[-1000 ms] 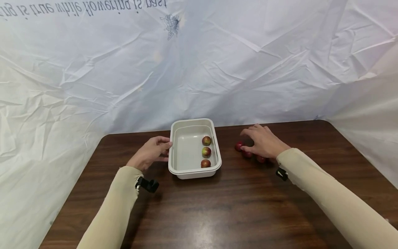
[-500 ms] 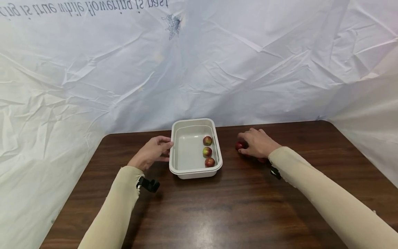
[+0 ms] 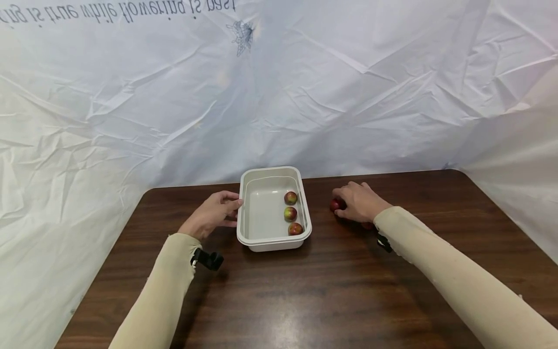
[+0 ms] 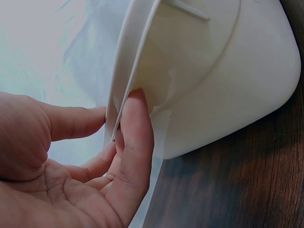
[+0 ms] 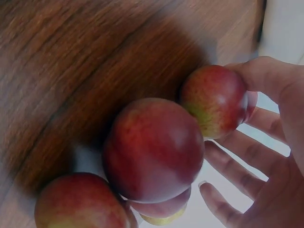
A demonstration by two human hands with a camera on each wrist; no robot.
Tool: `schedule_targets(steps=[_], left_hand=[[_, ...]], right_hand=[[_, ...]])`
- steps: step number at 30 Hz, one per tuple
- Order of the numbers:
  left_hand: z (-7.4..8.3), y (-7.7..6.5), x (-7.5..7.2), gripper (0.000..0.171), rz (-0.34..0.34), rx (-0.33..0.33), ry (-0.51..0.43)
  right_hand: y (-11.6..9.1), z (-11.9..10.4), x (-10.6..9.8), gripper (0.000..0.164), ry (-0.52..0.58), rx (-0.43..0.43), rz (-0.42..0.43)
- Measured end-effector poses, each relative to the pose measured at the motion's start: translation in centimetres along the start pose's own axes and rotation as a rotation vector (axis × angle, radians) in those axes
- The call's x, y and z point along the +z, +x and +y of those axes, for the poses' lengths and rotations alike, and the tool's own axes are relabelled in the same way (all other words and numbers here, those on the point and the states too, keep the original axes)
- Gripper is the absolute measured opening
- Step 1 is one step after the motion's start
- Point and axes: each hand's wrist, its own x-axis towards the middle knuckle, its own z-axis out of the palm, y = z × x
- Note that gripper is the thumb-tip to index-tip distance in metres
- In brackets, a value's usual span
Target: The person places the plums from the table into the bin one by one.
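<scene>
My left hand (image 3: 211,213) pinches the left rim of a white plastic tub (image 3: 306,208). In the left wrist view, the thumb (image 4: 76,122) lies on the rim's outer side and a finger under it. Along the tub's right side lie three small red-and-yellow fruits (image 3: 290,214), like plums or small apples. To the right of the tub, my right hand (image 3: 359,201) holds a similar small red fruit (image 5: 216,99) between thumb and fingers, low at the table. More such fruits, a large-looking one (image 5: 154,149) and another (image 5: 80,202), lie beside it, mostly hidden under the hand in the head view.
The dark wood-grain table (image 3: 279,300) extends in front of the tub. A white sheet (image 3: 348,97) with printed lettering hangs behind the table's far edge and along its sides.
My right hand has lowered and shifted slightly left, its fingers closing around a fruit. The nearest fruit in the tub has rolled a little to the right. My left hand stays on the rim.
</scene>
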Motion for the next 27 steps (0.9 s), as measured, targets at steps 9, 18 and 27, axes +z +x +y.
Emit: schedule_targets(steps=[9, 18, 27], left_hand=[[-0.2, 0.1, 0.3, 0.044, 0.002, 0.012, -0.003], [-0.1, 0.1, 0.2, 0.044, 0.018, -0.005, 0.003], [0.1, 0.0, 0.1, 0.044, 0.022, -0.014, 0.001]], right_hand=[[-0.4, 0.3, -0.2, 0.038, 0.048, 0.001, 0.06], [-0.5, 0.5, -1.0, 0.029, 0.1, -0.006, 0.12], [-1.1, -0.2, -2.6, 0.025, 0.131, -0.023, 0.163]])
